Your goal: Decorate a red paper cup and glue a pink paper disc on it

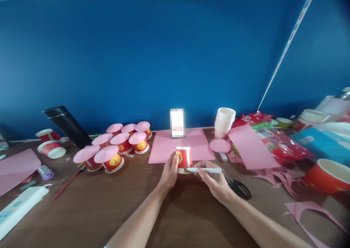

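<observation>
In the middle of the head view, my left hand (170, 173) grips a red paper cup (185, 157) by its left side. The cup is upside down, with a gold emblem and a pale band down its side. My right hand (214, 180) pinches a white marker pen (209, 170), whose tip points left at the lower part of the cup. Whether the tip touches the cup I cannot tell. Behind the cup lies a pink paper sheet (164, 146). A pink paper circle (220, 145) is just beyond my right hand, and black-handled scissors (242, 189) lie beside it.
Several red cups topped with pink discs (113, 158) stand to the left, near a black flask (68, 126). A white cup stack (224, 120) stands behind on the right. Pink scraps (279, 178), red packaging (290, 146) and an orange bowl (319, 178) crowd the right side.
</observation>
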### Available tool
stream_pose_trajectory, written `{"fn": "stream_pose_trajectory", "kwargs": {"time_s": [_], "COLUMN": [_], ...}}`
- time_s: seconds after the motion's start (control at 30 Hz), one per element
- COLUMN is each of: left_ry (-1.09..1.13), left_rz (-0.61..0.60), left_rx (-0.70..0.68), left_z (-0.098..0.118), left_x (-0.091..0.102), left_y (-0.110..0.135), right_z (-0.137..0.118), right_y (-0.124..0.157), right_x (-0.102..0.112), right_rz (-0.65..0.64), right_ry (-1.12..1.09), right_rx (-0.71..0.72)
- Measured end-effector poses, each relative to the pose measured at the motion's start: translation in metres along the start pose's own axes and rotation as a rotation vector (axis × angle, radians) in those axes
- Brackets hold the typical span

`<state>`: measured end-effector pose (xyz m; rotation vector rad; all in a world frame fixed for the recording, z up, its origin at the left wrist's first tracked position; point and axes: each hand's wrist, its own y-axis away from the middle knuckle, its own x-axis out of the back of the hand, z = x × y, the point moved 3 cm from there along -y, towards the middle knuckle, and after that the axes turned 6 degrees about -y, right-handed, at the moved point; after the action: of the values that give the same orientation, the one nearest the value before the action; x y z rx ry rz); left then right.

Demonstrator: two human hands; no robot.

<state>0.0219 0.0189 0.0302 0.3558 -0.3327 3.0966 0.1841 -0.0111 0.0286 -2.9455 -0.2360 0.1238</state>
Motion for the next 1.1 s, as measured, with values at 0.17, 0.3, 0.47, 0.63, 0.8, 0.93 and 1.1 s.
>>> {"fn": "stream_pose_trajectory", "kwargs": {"time_s": [0.17, 0.3, 0.47, 0.63, 0.8, 0.93, 1.1], "left_ry": [0.006, -0.001, -0.002, 0.002, 0.003, 0.01, -0.007], "left_rz": [0.003, 0.007, 0.008, -0.004, -0.009, -0.025, -0.025], "left_rx": [0.004, 0.009, 0.015, 0.013, 0.003, -0.002, 0.012], "left_z": [0.0007, 0.0, 0.0012, 0.0036, 0.0033, 0.0036, 0.0042], "left_x": [-0.0001, 0.0, 0.0002, -0.0006, -0.0011, -0.001, 0.0], "left_y": [-0.0001, 0.0, 0.0006, 0.0008, 0.0007, 0.0011, 0.0012], "right_z": [-0.0002, 0.0007, -0.0021, -0.0047, -0.0001, 0.0032, 0.0029], "right_y": [0.0002, 0.0, 0.0, -0.0009, -0.0012, -0.0014, -0.0015], "right_x": [0.0001, -0.0006, -0.0011, 0.0005, 0.0011, 0.0011, 0.0012], "right_rz": [0.009, 0.008, 0.008, 0.067, 0.06, 0.057, 0.062], "right_ry": [-0.036, -0.053, -0.058, -0.075, -0.051, -0.057, -0.06], "right_rx": [-0.013, -0.014, 0.007, 0.017, 0.015, 0.02, 0.025]}}
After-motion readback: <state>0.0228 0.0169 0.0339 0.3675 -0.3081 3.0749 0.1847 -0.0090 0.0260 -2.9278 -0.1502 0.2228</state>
